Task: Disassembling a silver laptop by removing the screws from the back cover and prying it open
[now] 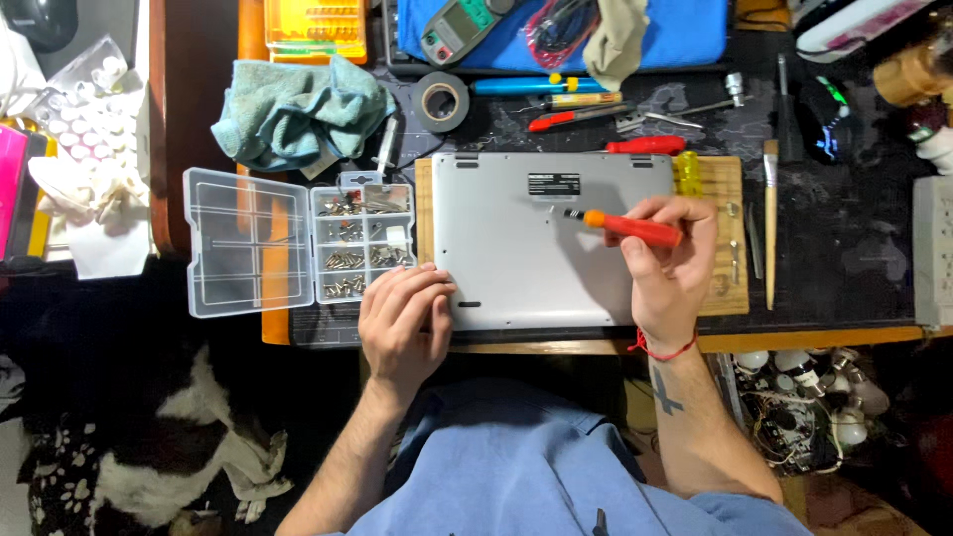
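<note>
A silver laptop (516, 258) lies upside down on a wooden board (723, 189). My right hand (670, 258) grips an orange-handled screwdriver (630, 226), its tip pointing left over the laptop's underside near the dark label. My left hand (402, 323) rests with fingers spread on the laptop's front left corner, holding nothing. Just left of it sits an open clear plastic parts box (298, 243) with small screws in its compartments.
A teal cloth (298, 109) and a roll of dark tape (442, 99) lie behind the box. Screwdrivers, a brush (770, 223), a multimeter (459, 25) and a blue pad crowd the back. A black-and-white animal (169, 447) lies on the floor at lower left.
</note>
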